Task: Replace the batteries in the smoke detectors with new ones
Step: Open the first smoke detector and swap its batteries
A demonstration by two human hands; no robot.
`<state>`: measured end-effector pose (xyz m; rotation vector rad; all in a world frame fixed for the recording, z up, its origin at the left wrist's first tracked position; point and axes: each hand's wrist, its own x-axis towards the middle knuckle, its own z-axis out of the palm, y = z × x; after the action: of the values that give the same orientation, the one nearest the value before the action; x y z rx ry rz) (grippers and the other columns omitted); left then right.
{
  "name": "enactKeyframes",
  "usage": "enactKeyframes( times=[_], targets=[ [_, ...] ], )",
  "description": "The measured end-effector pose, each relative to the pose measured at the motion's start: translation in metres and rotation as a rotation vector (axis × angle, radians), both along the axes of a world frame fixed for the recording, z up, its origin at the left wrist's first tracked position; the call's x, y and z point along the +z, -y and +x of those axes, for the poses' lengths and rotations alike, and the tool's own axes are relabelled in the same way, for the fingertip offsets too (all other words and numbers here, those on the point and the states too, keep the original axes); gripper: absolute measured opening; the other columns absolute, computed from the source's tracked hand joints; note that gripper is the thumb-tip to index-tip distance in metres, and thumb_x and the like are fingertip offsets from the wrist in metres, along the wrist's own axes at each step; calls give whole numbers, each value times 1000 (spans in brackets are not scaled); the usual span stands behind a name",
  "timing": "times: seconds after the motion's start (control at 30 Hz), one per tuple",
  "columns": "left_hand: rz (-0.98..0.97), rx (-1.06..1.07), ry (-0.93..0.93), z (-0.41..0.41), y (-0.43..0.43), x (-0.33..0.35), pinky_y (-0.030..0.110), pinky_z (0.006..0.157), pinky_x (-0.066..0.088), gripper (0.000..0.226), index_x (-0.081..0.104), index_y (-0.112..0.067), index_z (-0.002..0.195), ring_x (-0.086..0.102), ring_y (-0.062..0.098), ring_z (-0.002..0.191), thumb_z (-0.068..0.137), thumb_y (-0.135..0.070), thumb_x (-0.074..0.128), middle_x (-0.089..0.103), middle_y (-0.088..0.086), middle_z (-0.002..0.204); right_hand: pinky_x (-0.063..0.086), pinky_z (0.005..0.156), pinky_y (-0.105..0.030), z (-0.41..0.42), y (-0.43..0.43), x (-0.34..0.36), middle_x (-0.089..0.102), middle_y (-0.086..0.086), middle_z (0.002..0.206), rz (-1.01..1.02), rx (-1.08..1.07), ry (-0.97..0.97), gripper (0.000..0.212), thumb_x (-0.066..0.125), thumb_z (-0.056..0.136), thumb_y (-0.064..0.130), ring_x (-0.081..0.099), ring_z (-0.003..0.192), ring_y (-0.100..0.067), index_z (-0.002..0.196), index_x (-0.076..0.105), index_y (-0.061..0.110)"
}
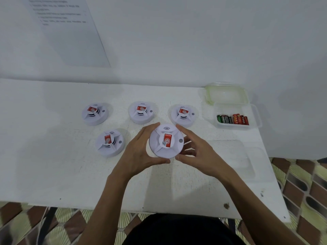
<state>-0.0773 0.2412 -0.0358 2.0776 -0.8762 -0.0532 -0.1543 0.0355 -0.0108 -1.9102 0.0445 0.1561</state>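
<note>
Evidently a smoke detector point(166, 141) was gripped by the left hand point(139, 151) and the right hand point(200, 154) — opening it by twisting seemed called for.

Detectors point(166, 141) matt white plastic w/ glossy red labels; tub point(254, 114) clear plastic; table point(53, 165) white, rough, scuffed; batteries point(232, 119) glossy.

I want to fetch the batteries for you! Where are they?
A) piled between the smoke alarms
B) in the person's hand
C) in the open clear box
C: the batteries lie in the clear box on the right side of the table, with its lid off just behind it. The left hand and right hand hold only a smoke detector.
</note>
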Motion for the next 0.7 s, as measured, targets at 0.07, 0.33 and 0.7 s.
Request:
enactKeyframes(
  times=[0.07,0.33,0.7],
  targets=[
    [-50,2,-72,-5,-2,-7,-5,100,4,64,4,-64,137,22,-18,129,84,-72,40,27,-33,140,56,87,-25,0,0,-1,59,13,112,-5,-1,4,78,76,83,16,65,95,-9,145,34,38],
    [-83,-23,-53,0,1,-10,-2,102,7,59,5,-65,137,20,-22,127,88,-69,37,17,-46,140,57,89,-28,2,2,-4,60,8,114,-35,-2,15,81,77,82,21,65,96,-10,147,32,39],
    [-50,-39,-99,7,-5,-17,-1,102,13,59,6,-69,134,14,-29,125,85,-71,40,28,-43,136,56,90,-28,5,0,-6,59,10,115,-61,-6,17,79,77,82,23,65,98,-10,142,31,46]
  ],
)
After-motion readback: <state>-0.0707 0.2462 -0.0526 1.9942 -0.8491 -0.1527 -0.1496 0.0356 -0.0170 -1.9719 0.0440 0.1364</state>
